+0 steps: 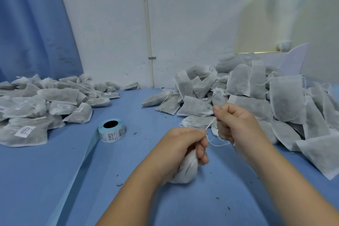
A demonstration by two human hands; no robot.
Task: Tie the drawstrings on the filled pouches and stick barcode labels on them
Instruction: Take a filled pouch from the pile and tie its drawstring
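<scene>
My left hand (183, 145) is shut around the neck of a white filled pouch (185, 170), whose body bulges out below the fingers. A thin white drawstring (210, 125) runs taut from the left fingers up to my right hand (236, 124), which pinches it in a fist. A loose end of string loops down between the two hands. Left of my hands, a roll of barcode labels (112, 130) stands on the blue table with its backing strip trailing toward me.
A heap of unlabelled pouches (256, 97) lies at the right. A pile of labelled pouches (42, 104) lies at the left. Blue table cover (55, 170) with bits of herb debris; white wall and blue curtain behind.
</scene>
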